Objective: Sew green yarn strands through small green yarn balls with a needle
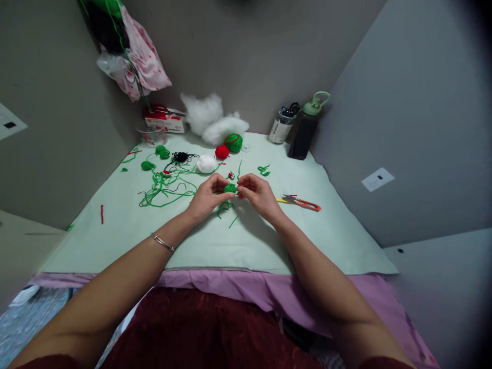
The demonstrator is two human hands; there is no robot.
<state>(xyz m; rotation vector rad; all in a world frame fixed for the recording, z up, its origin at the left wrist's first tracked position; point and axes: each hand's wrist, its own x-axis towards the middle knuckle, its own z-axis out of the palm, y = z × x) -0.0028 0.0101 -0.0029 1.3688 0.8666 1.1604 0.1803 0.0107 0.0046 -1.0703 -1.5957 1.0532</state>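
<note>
Left hand (pixel 209 195), thumb and fingertips pinching small green crocheted piece (pixel 230 188): rounded, bumpy, bright green, held just above table (pixel 261 246) between both hands. Loose green strands (pixel 226 206) below left hand's fingertips. Right hand (pixel 258 193), fingers bunched at piece's right edge; what they pinch, too small to tell.

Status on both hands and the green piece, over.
Left hand: gripping green piece. Right hand: fingers at its edge. Nearby: loose green strands.
</note>
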